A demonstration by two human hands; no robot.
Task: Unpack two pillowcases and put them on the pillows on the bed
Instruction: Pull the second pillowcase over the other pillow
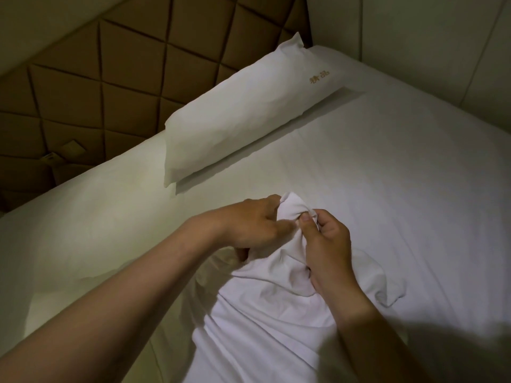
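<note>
A white pillowcase [265,313] lies bunched and creased on the bed in front of me, its far end gathered up between my hands. My left hand [249,225] grips that bunched end from the left. My right hand [326,244] pinches the same fold from the right, thumb on top. What lies inside the fabric cannot be seen. A white pillow [243,109] in a case with gold embroidered characters lies at the head of the bed, apart from my hands.
The white bed sheet [401,175] stretches to the right and far side. A brown quilted headboard [83,87] runs along the left. A pale tiled wall [442,37] borders the far right of the bed.
</note>
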